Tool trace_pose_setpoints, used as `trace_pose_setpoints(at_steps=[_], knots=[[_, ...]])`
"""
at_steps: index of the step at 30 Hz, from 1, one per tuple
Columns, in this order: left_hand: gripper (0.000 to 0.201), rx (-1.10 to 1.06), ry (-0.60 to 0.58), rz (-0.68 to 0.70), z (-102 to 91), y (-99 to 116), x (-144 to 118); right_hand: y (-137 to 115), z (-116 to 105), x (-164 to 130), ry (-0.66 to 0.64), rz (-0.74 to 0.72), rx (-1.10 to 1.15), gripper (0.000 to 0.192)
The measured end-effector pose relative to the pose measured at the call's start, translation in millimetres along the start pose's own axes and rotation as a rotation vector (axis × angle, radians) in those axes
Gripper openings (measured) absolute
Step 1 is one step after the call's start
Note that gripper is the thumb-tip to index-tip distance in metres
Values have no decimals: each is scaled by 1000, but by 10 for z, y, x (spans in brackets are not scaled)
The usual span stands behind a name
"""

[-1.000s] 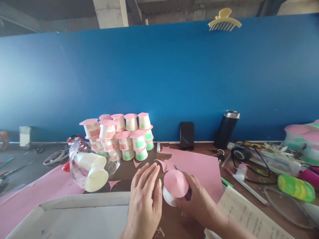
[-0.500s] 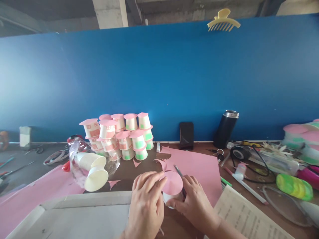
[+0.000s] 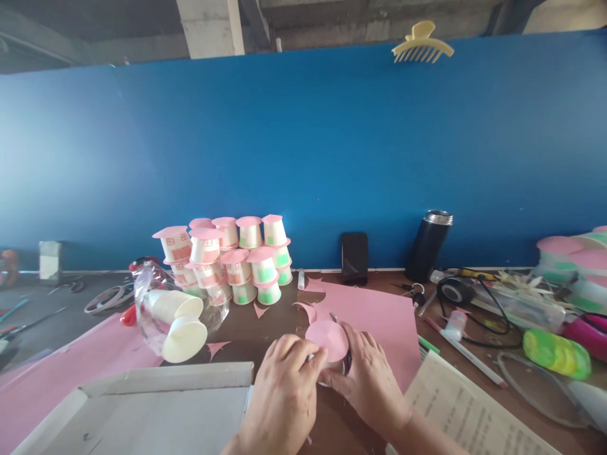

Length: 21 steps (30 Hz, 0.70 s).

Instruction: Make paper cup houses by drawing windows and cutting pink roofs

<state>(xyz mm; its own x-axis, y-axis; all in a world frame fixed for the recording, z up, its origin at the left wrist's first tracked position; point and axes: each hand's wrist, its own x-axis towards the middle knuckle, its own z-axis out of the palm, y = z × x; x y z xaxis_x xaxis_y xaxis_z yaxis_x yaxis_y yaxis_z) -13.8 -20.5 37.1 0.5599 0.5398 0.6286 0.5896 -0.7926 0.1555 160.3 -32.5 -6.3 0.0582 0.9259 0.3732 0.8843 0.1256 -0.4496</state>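
Observation:
A pink paper disc (image 3: 327, 340), shaped like a shallow cone, sits on top of a white paper cup (image 3: 337, 366) that my hands largely cover. My left hand (image 3: 288, 382) has its fingers closed at the disc's left edge, thumb against the near rim. Curled round the cup's right side is my right hand (image 3: 368, 374), its thumb across the front. The dark tool with a metal tip (image 3: 334, 317) shows only in part behind the disc and my right fingers. Behind on the left stand stacked paper cups (image 3: 237, 268) with pink roofs and drawn windows and doors.
A clear plastic bag (image 3: 147, 303) holds plain paper cups (image 3: 184, 338). A white box lid (image 3: 165, 411) lies front left. Pink paper (image 3: 379, 316), scraps, a phone (image 3: 355, 259) and a black flask (image 3: 429, 246) lie or stand beyond; a printed sheet (image 3: 459, 411) is right.
The disc has shifted slightly up and left and now rests over the cup. My left hand has moved a little right and down, its thumb now at the disc's near edge.

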Motion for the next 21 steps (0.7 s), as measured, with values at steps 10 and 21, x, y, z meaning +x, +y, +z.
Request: trace_pose_setpoints(at_steps=[10, 21], knots=[[31, 33, -68, -7, -4, -1, 1, 23, -44, -33, -23, -1, -17, 93], [24, 21, -142, -16, 8, -14, 2, -62, -64, -94, -8, -177, -179, 127]])
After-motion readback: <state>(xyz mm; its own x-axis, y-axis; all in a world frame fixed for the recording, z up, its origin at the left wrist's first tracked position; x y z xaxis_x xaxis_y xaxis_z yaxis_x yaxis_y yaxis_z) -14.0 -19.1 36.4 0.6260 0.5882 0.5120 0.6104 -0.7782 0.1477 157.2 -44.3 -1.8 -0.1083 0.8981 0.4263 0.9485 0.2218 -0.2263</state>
